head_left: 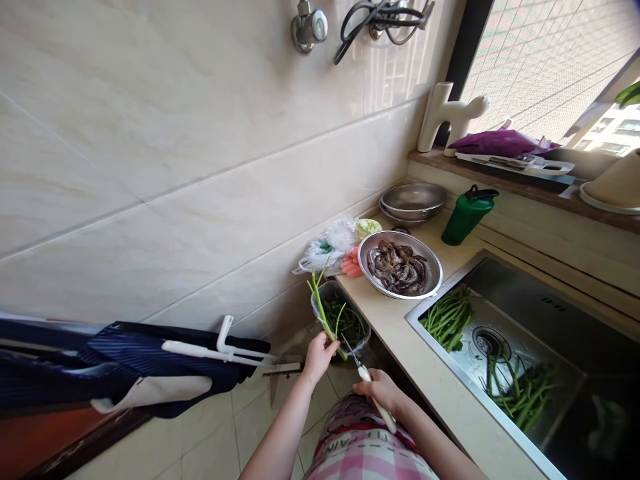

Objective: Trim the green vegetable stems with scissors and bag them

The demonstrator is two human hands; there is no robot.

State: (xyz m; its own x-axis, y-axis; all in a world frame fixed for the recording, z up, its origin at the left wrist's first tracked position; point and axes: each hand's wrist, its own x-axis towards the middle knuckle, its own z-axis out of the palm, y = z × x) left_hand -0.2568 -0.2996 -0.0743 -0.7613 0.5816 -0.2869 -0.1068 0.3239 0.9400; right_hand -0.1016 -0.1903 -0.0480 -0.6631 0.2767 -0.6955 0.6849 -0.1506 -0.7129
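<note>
My left hand [318, 358] is closed around a long green vegetable stalk [321, 305] that sticks up and to the left, over a bin [341, 319] lined with a clear bag and holding green scraps. My right hand [379, 390] grips a white-handled knife [369, 389], its blade pointing up toward the base of the stalk. Both hands hover above the floor beside the counter edge.
A metal colander of shrimp [400, 267] sits on the beige counter [430, 373]. The steel sink [520, 347] holds green stalks. Stacked metal bowls [413, 201], a green bottle [467, 215] and plastic bags [330, 247] stand behind. A rack with dark cloth [125, 363] hangs at left.
</note>
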